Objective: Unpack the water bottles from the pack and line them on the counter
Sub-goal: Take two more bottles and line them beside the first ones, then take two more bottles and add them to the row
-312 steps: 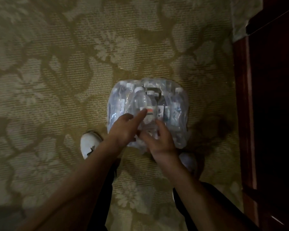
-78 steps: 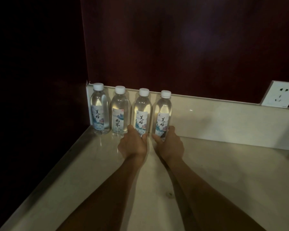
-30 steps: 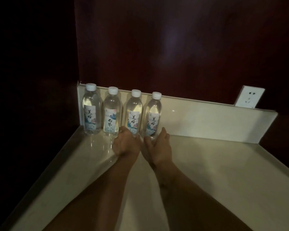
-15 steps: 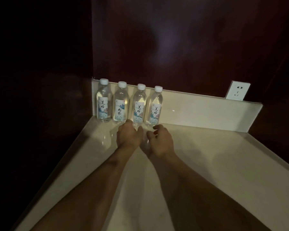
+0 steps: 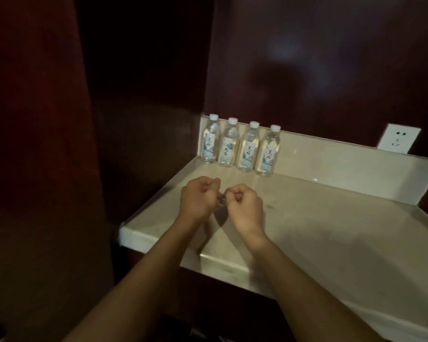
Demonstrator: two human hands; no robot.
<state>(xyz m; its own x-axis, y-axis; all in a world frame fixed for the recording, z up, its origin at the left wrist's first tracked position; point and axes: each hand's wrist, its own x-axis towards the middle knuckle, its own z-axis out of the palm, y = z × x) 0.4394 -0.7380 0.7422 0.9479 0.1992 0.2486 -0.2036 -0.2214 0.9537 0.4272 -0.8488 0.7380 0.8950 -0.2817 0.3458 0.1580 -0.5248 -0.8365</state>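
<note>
- Now the four water bottles (image 5: pixel 242 146) stand upright in one row against the counter (image 5: pixel 331 230) backsplash, well beyond both hands
- Left hand (image 5: pixel 198 199) curled into a fist, holding nothing
- Right hand (image 5: pixel 245 206) likewise curled, empty

bare forearms (image 5: pixel 139 275), bare hands (image 5: pixel 198 198), no sleeves

Left hand (image 5: pixel 197 197) and right hand (image 5: pixel 245 206) fisted, side by side.
</note>
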